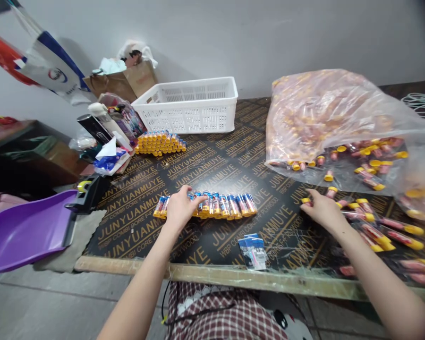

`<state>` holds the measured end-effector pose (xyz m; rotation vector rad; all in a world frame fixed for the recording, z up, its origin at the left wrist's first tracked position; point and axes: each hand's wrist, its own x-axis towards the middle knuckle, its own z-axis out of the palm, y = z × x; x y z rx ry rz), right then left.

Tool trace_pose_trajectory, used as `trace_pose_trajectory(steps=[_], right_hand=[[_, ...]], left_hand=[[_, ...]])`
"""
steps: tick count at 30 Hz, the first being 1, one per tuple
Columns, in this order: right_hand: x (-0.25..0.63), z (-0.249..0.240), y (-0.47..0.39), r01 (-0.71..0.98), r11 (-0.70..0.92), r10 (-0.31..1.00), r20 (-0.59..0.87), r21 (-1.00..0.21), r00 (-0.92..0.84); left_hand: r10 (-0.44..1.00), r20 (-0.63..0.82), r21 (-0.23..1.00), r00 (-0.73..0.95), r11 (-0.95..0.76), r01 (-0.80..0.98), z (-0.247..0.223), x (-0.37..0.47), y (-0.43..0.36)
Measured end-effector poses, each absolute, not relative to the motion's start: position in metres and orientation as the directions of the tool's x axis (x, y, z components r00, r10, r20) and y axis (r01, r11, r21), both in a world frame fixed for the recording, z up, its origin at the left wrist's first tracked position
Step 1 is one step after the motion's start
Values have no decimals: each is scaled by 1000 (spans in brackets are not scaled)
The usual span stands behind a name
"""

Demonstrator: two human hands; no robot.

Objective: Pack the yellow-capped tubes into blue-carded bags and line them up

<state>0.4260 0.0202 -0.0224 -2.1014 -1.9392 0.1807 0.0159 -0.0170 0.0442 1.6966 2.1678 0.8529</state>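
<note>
Tubes (230, 206) want light pressure from our left hand (178, 211), fingers (197, 200) spread. Toward the bench's (205, 165) right edge, our right hand's (325, 211) pinch is unclear.

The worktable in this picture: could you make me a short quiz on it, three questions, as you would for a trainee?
1. True or false: the left hand is at the row of blue-labelled tubes.
2. Multiple choice: what colour is the dustpan at the left side?
a) green
b) purple
c) white
3. Fill in the blank: the loose tubes beside the right hand have ____ caps.

Key: 1. true; 2. b; 3. yellow
</note>
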Motion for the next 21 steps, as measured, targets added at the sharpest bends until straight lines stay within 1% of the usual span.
trace_pose_trajectory(steps=[2,3,4,5,7,8,9,11,13,16,21], right_hand=[[415,-19,3,944,-24,996,76,-329,52],[408,-16,-8,925,-11,997,72,-379,41],[400,-13,-19,891,-5,997,70,-453,41],[392,-10,-30,839,-4,997,61,-545,45],[376,-3,-50,700,-8,998,32,-714,45],[369,-1,-59,638,-5,999,22,-770,35],[363,1,-67,589,2,999,21,-808,24],[354,2,-80,537,22,1000,30,-844,7],[350,2,-91,525,27,999,38,-851,9],[347,-2,-104,520,4,999,24,-854,31],[341,-10,-116,458,-28,997,6,-889,71]], left_hand=[[922,253,562,-291,105,821,46,27,-26],[915,293,578,-278,63,813,46,34,-33],[924,301,611,-235,2,792,45,44,-40],[947,280,649,-160,-64,758,41,56,-49],[986,155,709,64,-156,687,29,80,-64],[984,79,712,158,-167,682,21,92,-70],[976,11,697,216,-163,699,12,103,-74],[965,-86,649,246,-133,749,-3,117,-80],[966,-127,627,224,-97,773,-12,124,-81],[971,-138,639,194,-62,766,-16,124,-83],[971,-118,630,210,-90,771,-16,123,-86]])
